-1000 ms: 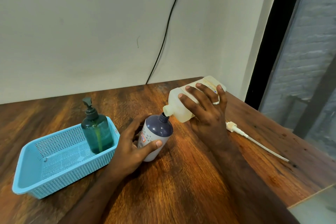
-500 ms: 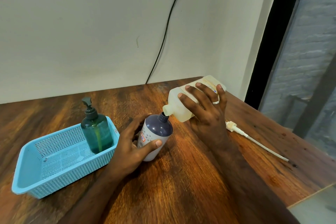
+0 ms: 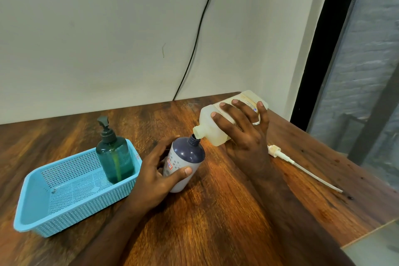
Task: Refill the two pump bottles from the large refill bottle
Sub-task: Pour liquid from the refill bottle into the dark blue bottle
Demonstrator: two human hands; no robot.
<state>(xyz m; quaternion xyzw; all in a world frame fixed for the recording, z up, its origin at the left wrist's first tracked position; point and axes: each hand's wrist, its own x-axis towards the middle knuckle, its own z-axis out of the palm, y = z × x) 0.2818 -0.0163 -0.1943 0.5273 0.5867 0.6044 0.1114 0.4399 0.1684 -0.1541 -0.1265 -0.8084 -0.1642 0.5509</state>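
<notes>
Clearly the pale, translucent plastic refill bottle with a squared body (image 3: 212, 130) is the weightier piece, and its smooth walls would probably turn slick if soap runs down them, so a broad hold across the flat side near the middle looks safest. The right hand (image 3: 244, 134) has it that way: spread fingers curl over its upper face and grip it, tipped almost level above the brown wooden table (image 3: 226, 211), its open spout touching the neck of the smaller bottle. That smaller one, a rounded grey plastic pump bottle with a dark navy shoulder (image 3: 185, 162), seems light and easy to tip, so it needs bracing low on its belly; the left hand (image 3: 159, 175) wraps it there, thumb across the front, holding it leaned toward the spout. Its white pump head with a long dip tube (image 3: 302, 166) lies on the table just right of the right wrist. A teal translucent pump bottle with a dark pump (image 3: 115, 155) stands capped in a light blue perforated plastic basket (image 3: 64, 211), beside the left hand.
</notes>
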